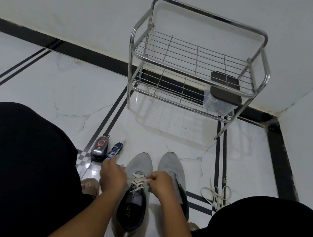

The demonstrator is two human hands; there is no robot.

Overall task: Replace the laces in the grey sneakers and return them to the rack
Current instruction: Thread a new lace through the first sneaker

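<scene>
Two grey sneakers stand side by side on the floor between my knees, toes pointing away. The left sneaker (139, 165) has a cream lace (138, 181) crossed through its upper eyelets. My left hand (113, 175) grips one lace end at the shoe's left side. My right hand (160, 184) pinches the other end at the right side. The right sneaker (172, 163) shows no lace and is partly hidden by my right hand and forearm. A loose white lace (215, 193) lies coiled on the floor to the right. The metal rack (198, 63) stands against the wall ahead.
A dark shoe-polish sponge (99, 148) and a small cleaner bottle (114, 149) stand left of the sneakers. A clear box with a brown lid (224, 88) sits on the rack's lower shelf, right side. My black-clad knees (15, 156) flank the shoes. A wall corner lies to the right.
</scene>
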